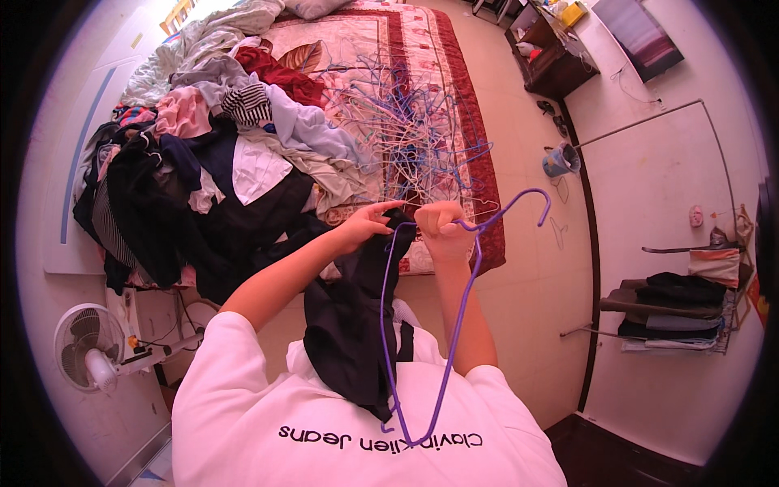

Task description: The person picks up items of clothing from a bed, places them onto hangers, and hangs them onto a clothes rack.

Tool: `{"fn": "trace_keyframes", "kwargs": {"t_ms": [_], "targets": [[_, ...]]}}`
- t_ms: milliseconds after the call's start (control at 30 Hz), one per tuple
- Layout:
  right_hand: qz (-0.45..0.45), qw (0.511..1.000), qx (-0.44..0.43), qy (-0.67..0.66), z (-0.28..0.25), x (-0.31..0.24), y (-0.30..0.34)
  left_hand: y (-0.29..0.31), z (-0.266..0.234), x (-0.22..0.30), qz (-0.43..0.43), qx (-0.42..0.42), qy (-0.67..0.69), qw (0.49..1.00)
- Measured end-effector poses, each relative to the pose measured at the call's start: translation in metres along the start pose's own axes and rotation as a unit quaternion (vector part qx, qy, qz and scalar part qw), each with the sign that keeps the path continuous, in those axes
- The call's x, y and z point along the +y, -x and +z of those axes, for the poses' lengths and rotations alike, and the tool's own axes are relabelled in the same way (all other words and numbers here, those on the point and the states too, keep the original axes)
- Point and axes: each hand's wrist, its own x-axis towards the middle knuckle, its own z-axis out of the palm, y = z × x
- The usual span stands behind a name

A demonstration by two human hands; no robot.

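My right hand (pixel 445 229) is closed around the top of a purple wire hanger (pixel 458 325), whose hook points to the right and whose frame hangs down toward my chest. My left hand (pixel 369 221) pinches the upper edge of a black garment (pixel 350 325) beside the hanger's left arm. The garment droops in front of my white shirt, with the hanger's left arm running down in front of it. Both hands sit close together over the bed's near edge.
A bed (pixel 487 174) with a patterned red cover holds a heap of mixed clothes (pixel 219 154) and a tangle of several blue and white hangers (pixel 406 122). A white fan (pixel 89 349) stands lower left. A rail with hung clothes (pixel 673 312) is at right; a blue bucket (pixel 560 161) stands on the floor.
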Motion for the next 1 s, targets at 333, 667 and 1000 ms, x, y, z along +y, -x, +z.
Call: {"fn": "trace_keyframes", "kwargs": {"t_ms": [333, 667, 1000], "targets": [[-0.059, 0.997, -0.015, 0.056, 0.0, -0.028, -0.006, 0.019, 0.022, 0.019, -0.031, -0.05, -0.043, 0.997], [-0.088, 0.994, -0.015, 0.07, -0.01, -0.056, -0.005, 0.034, 0.029, 0.024, -0.01, -0.062, -0.107, 0.992], [-0.086, 0.994, -0.045, 0.044, 0.02, -0.036, -0.008, 0.023, 0.037, 0.032, 0.01, -0.024, -0.082, 0.996]]}}
